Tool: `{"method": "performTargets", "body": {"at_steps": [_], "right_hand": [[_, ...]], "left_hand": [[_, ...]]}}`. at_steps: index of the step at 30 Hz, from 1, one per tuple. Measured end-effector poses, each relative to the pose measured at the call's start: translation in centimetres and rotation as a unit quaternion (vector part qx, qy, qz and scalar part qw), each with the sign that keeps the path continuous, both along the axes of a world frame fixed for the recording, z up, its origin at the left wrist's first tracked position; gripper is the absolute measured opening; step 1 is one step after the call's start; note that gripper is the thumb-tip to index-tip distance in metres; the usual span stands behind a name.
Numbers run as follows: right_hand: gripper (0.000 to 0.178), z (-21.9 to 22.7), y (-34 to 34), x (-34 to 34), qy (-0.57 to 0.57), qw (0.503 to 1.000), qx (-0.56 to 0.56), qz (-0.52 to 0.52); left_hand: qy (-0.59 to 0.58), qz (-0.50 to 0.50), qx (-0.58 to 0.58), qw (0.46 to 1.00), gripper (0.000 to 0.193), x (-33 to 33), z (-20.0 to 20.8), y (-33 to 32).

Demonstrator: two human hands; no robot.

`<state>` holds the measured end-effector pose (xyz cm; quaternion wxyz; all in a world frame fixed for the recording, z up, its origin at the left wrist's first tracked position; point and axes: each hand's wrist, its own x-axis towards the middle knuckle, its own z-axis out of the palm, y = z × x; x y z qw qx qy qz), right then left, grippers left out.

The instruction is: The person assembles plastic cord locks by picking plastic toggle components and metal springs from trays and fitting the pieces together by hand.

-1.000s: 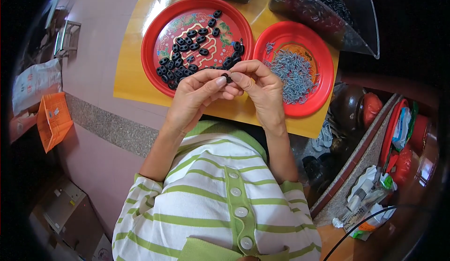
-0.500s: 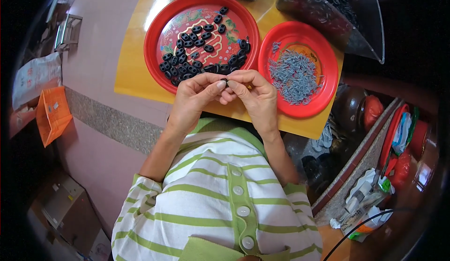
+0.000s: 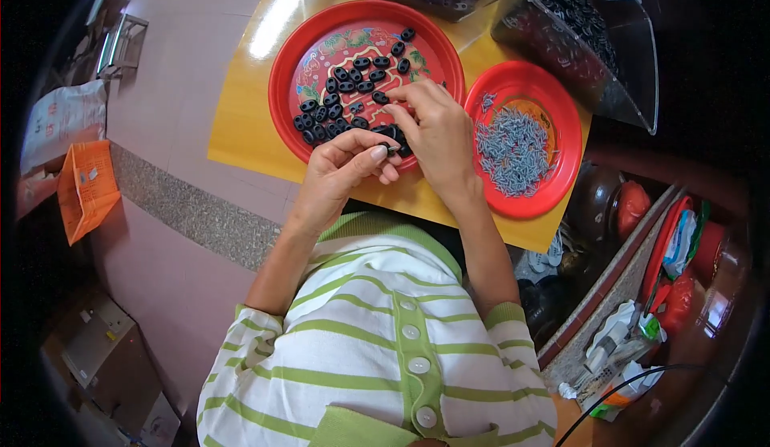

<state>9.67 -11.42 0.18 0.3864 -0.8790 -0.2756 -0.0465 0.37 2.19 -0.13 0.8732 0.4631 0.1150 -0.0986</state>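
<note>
The left hand (image 3: pixel 341 166) keeps its grip on a small black piece (image 3: pixel 388 149); the right hand (image 3: pixel 437 130) has let go and reaches over the red tray (image 3: pixel 277 98), its grip parted beside another black piece (image 3: pixel 379 97)

White glare on yellow tabletop (image 3: pixel 249 122), black fisheye rim, bowed edges

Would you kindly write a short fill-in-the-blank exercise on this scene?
The left hand pinches a small piece coloured ____.
The smaller tray lies to the ____ of the larger tray.
Both tray rims are coloured ____.
The person's shirt has white and ____ stripes.
Missing words: black; right; red; green.
</note>
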Motion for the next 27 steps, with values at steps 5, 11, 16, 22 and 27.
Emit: {"method": "performTargets", "body": {"at_steps": [5, 11, 16, 22, 27], "right_hand": [[0.015, -0.4, 1.3, 0.8, 0.001, 0.997, -0.071, 0.02], [0.015, -1.0, 1.5, 1.0, -0.011, 0.993, -0.108, 0.037], [0.015, -1.2, 0.8, 1.3, -0.041, 0.997, -0.054, 0.024], [0.017, 1.1, -0.5, 0.2, 0.418, 0.856, 0.305, 0.018], [0.019, 1.8, -2.2, 0.1, 0.477, 0.785, 0.396, -0.001]], "left_hand": [[0.002, 0.01, -0.011, 1.0, 0.018, 0.2, -0.3, 0.5], [-0.001, 0.011, -0.021, 1.0, 0.018, 0.2, -0.3, 0.6], [0.004, 0.005, -0.019, 1.0, 0.018, 0.4, -0.2, 0.7], [-0.007, 0.04, -0.023, 0.999, 0.017, 0.9, -0.1, 0.7], [-0.024, 0.049, -0.026, 0.998, 0.017, 1.4, 0.5, 0.3]]}}
